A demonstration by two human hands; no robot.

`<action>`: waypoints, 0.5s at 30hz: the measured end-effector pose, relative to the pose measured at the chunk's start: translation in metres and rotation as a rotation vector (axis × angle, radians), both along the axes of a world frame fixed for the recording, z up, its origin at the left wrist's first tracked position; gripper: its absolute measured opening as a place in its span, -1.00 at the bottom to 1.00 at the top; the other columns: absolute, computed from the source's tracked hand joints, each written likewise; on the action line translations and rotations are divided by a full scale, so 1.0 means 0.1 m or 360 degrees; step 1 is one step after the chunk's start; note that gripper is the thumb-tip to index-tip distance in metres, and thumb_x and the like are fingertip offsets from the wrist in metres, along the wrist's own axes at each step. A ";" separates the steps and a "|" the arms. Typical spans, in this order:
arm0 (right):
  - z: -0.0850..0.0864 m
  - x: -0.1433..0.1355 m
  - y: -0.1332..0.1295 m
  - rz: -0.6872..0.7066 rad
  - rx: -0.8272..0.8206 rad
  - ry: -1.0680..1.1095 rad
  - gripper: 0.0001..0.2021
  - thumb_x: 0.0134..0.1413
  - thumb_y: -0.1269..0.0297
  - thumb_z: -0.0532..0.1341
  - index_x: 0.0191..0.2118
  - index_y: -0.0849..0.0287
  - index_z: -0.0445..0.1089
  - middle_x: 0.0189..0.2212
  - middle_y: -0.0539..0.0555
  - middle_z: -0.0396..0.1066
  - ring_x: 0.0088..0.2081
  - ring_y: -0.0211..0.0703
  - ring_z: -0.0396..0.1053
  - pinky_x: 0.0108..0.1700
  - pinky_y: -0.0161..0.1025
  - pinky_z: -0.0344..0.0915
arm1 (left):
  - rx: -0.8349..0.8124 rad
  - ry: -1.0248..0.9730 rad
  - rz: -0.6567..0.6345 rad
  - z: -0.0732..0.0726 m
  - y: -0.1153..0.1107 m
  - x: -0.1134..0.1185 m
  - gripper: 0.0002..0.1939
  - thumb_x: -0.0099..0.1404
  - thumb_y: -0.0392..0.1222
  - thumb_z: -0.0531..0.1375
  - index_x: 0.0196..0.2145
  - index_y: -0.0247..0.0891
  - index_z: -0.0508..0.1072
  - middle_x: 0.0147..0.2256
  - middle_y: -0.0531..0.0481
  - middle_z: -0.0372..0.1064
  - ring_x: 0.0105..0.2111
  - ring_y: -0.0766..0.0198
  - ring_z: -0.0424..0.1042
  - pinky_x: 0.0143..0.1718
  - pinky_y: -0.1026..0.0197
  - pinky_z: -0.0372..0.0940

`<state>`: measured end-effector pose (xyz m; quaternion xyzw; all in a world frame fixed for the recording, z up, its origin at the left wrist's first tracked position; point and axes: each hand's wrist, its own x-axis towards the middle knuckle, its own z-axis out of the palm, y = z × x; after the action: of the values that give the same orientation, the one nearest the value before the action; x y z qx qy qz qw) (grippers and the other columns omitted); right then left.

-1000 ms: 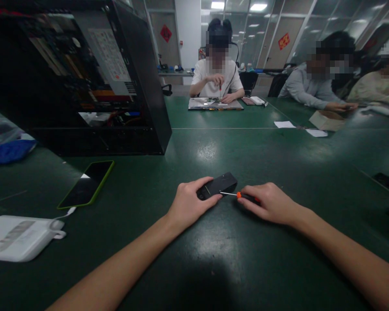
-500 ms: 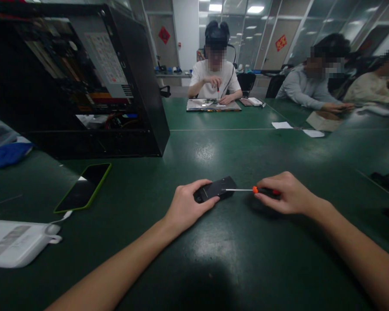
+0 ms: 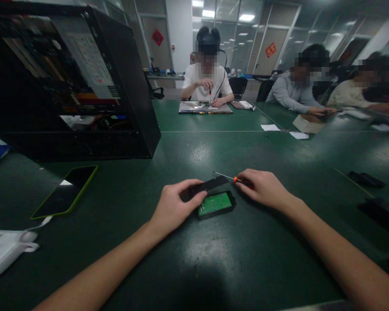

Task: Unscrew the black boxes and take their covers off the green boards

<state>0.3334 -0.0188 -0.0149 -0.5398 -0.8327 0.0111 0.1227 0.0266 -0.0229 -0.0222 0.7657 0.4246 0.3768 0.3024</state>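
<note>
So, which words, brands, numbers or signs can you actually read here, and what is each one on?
None reads clearly enough to quote.
Pale label inside the black computer case: print, too small and blurred.
Red diamond sign nearer the case: marking too blurred.
Red diamond sign farther right: gold marks, too blurred.
Green circuit board: any lettering is too small to tell.
Screwdriver: no lettering I can make out.

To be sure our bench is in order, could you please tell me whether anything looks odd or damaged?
The black cover in the left hand is off its case, exposing the green circuit board; the computer tower also stands open, so both look partly disassembled. I see no spill or clear damage.
</note>
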 end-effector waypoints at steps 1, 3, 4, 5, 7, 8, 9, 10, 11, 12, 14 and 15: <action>0.00 -0.01 -0.01 -0.0008 -0.0013 -0.0018 -0.69 0.39 0.09 0.10 -0.04 0.15 0.48 -0.12 0.12 0.56 -0.16 -0.05 0.52 -0.15 -0.17 0.34 | -0.0022 -0.0036 0.0014 -0.01 0.06 -0.03 -0.67 0.34 0.01 0.32 -0.03 -0.18 0.63 -0.16 -0.01 0.64 -0.22 0.13 0.61 -0.16 0.16 0.44; 0.01 -0.03 -0.01 -0.0022 -0.0035 -0.0048 -0.68 0.40 0.08 0.09 -0.02 0.15 0.48 -0.11 0.11 0.56 -0.15 -0.05 0.52 -0.15 -0.17 0.33 | -0.0052 -0.0013 0.0060 -0.04 0.18 -0.08 -0.66 0.42 0.06 0.22 -0.18 -0.23 0.67 -0.31 -0.02 0.64 -0.30 0.12 0.59 -0.25 0.16 0.41; 0.01 -0.03 -0.01 -0.0028 -0.0043 -0.0057 -0.68 0.40 0.08 0.09 -0.01 0.15 0.48 -0.11 0.11 0.56 -0.15 -0.05 0.52 -0.14 -0.17 0.33 | -0.0049 0.0025 0.0097 -0.05 0.23 -0.10 -0.61 0.44 0.08 0.19 -0.29 -0.25 0.67 -0.39 -0.02 0.61 -0.37 0.13 0.56 -0.32 0.17 0.38; 0.01 -0.03 -0.01 -0.0034 -0.0051 -0.0063 -0.68 0.40 0.08 0.08 -0.01 0.14 0.48 -0.12 0.11 0.56 -0.15 -0.06 0.52 -0.14 -0.18 0.33 | -0.0061 0.0062 0.0076 -0.06 0.28 -0.12 -0.60 0.44 0.08 0.17 -0.28 -0.25 0.68 -0.38 -0.01 0.61 -0.37 0.13 0.55 -0.33 0.17 0.36; 0.01 -0.04 -0.01 -0.0042 -0.0070 -0.0082 -0.68 0.41 0.08 0.08 -0.02 0.14 0.48 -0.12 0.11 0.56 -0.15 -0.06 0.51 -0.15 -0.18 0.32 | -0.0027 0.0134 0.0061 -0.07 0.35 -0.14 -0.62 0.44 0.05 0.17 -0.29 -0.25 0.67 -0.37 -0.02 0.60 -0.37 0.13 0.53 -0.34 0.17 0.34; 0.01 -0.04 -0.01 -0.0044 -0.0081 -0.0094 -0.68 0.41 0.08 0.07 -0.04 0.14 0.48 -0.13 0.11 0.56 -0.16 -0.07 0.51 -0.17 -0.18 0.31 | 0.0008 0.0164 0.0056 -0.07 0.36 -0.14 -0.66 0.42 0.02 0.19 -0.27 -0.24 0.67 -0.35 -0.02 0.61 -0.35 0.13 0.54 -0.32 0.16 0.34; 0.01 -0.05 -0.01 -0.0045 -0.0091 -0.0107 -0.68 0.41 0.08 0.07 -0.05 0.14 0.48 -0.14 0.11 0.56 -0.18 -0.07 0.51 -0.18 -0.19 0.31 | 0.0054 0.0188 0.0064 -0.07 0.38 -0.15 -0.70 0.41 -0.01 0.21 -0.26 -0.24 0.66 -0.32 -0.03 0.61 -0.33 0.13 0.54 -0.29 0.16 0.35; 0.01 -0.06 -0.02 -0.0044 -0.0101 -0.0117 -0.68 0.40 0.08 0.08 -0.06 0.15 0.48 -0.14 0.11 0.56 -0.18 -0.07 0.51 -0.18 -0.19 0.31 | 0.0102 0.0211 0.0075 -0.06 0.38 -0.15 -0.74 0.39 -0.05 0.22 -0.24 -0.24 0.66 -0.29 -0.04 0.62 -0.30 0.13 0.55 -0.26 0.15 0.36; 0.00 -0.07 -0.02 -0.0041 -0.0108 -0.0123 -0.68 0.40 0.08 0.08 -0.05 0.15 0.48 -0.15 0.11 0.56 -0.18 -0.07 0.51 -0.18 -0.19 0.31 | 0.0146 0.0230 0.0084 -0.06 0.39 -0.15 -0.78 0.37 -0.08 0.24 -0.22 -0.24 0.65 -0.26 -0.05 0.62 -0.28 0.13 0.55 -0.23 0.15 0.36; 0.00 -0.09 -0.02 -0.0035 -0.0113 -0.0125 -0.68 0.40 0.08 0.08 -0.05 0.15 0.49 -0.15 0.12 0.56 -0.18 -0.07 0.51 -0.18 -0.18 0.31 | 0.0183 0.0245 0.0089 -0.06 0.39 -0.15 -0.80 0.36 -0.12 0.24 -0.20 -0.23 0.64 -0.24 -0.05 0.62 -0.26 0.13 0.55 -0.20 0.14 0.37; -0.02 -0.12 -0.02 -0.0017 -0.0118 -0.0125 -0.69 0.40 0.09 0.09 -0.03 0.15 0.48 -0.14 0.12 0.56 -0.16 -0.06 0.52 -0.15 -0.18 0.32 | 0.0234 0.0279 0.0090 -0.05 0.40 -0.15 -0.82 0.36 -0.16 0.23 -0.20 -0.23 0.63 -0.24 -0.05 0.62 -0.28 0.15 0.55 -0.17 0.13 0.38; -0.02 -0.13 -0.01 -0.0010 -0.0119 -0.0125 -0.69 0.40 0.10 0.09 -0.03 0.15 0.48 -0.14 0.13 0.56 -0.15 -0.06 0.52 -0.15 -0.18 0.33 | 0.0254 0.0294 0.0087 -0.05 0.40 -0.16 -0.82 0.36 -0.17 0.22 -0.21 -0.23 0.63 -0.25 -0.04 0.61 -0.29 0.16 0.54 -0.17 0.13 0.38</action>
<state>0.3201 -0.0203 -0.0174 -0.5466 -0.8343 0.0205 0.0696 0.0109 0.0170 -0.0276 0.8070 0.4399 0.3453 0.1898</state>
